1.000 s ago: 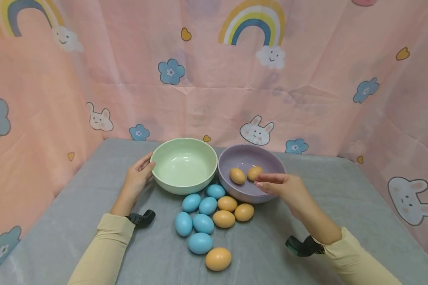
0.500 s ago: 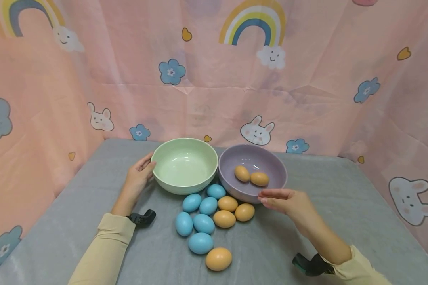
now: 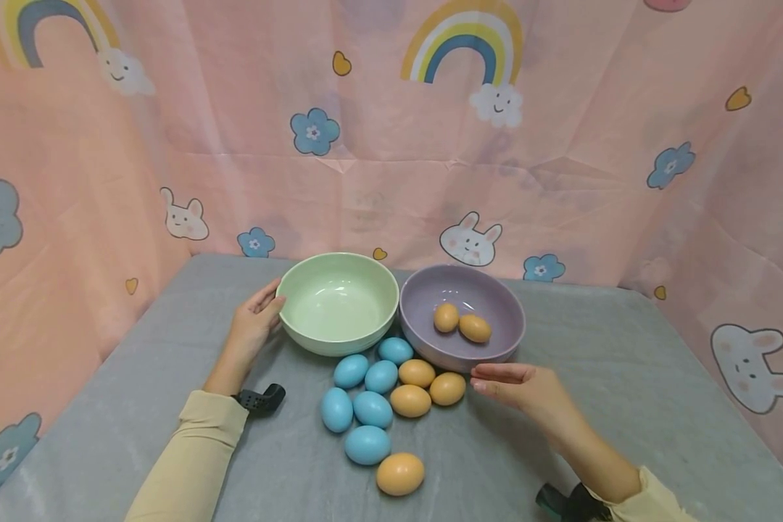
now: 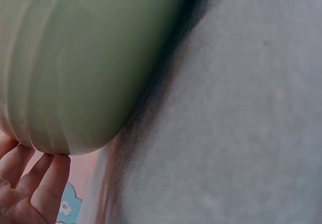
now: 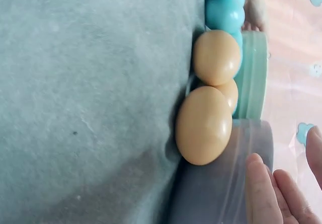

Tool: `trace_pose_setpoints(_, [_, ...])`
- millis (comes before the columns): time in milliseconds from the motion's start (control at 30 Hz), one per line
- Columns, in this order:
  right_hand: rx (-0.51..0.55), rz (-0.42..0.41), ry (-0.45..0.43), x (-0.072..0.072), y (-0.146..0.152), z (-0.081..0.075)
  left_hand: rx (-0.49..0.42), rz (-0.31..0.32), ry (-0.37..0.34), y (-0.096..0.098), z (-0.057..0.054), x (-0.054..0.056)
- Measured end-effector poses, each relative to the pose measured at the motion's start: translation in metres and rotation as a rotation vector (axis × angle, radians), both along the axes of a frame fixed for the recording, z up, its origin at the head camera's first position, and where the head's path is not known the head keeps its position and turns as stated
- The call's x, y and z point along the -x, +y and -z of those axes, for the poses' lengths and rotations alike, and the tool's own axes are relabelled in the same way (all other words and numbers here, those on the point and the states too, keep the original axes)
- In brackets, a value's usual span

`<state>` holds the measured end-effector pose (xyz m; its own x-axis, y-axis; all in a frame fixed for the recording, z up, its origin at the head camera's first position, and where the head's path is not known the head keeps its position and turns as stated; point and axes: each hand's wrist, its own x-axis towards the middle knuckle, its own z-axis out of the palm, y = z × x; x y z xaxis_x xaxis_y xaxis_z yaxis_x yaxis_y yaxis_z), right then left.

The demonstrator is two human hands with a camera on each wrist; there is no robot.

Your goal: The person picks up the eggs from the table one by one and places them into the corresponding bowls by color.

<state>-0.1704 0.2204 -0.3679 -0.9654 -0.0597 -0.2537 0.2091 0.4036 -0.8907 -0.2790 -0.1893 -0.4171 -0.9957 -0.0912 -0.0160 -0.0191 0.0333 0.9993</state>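
My left hand (image 3: 253,326) is at the left side of a light green bowl (image 3: 338,304), its fingertips touching the outer wall, as the left wrist view shows at the fingers (image 4: 50,183). To the right of that bowl stands a purple bowl (image 3: 417,290) with two orange-yellow eggs (image 3: 475,328) inside. My right hand (image 3: 528,395) holds nothing and hovers in front of the purple bowl, fingers extended, thumb apart. Close to its fingertips lies a group of orange-yellow eggs (image 3: 447,388) on the table. Several blue eggs (image 3: 372,409) lie to the left of these.
A single orange-yellow egg (image 3: 400,474) lies nearest me, just beside a blue one. Grey cloth covers the table (image 3: 626,406). A pink printed curtain (image 3: 378,188) encloses the back and both sides. Each wrist carries a black camera mount (image 3: 261,399).
My right hand has drawn back from inside the purple bowl, down toward its front. The two eggs in that bowl have rolled a little and settled side by side. The left hand stays put.
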Motion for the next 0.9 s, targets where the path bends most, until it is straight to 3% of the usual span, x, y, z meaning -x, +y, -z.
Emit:
trace_pose_setpoints(300, [-0.074, -0.001, 0.051, -0.001, -0.005, 0.012, 0.009, 0.004, -0.003, -0.001, 0.001, -0.001])
trace_pose_setpoints(600, [-0.071, -0.017, 0.013, 0.002, -0.006, 0.021, 0.012, 0.004, 0.000, -0.001, 0.000, -0.001])
trace_pose_setpoints(900, [0.013, 0.003, -0.052, 0.005, -0.010, 0.026, 0.007, 0.004, 0.007, 0.000, 0.000, -0.002])
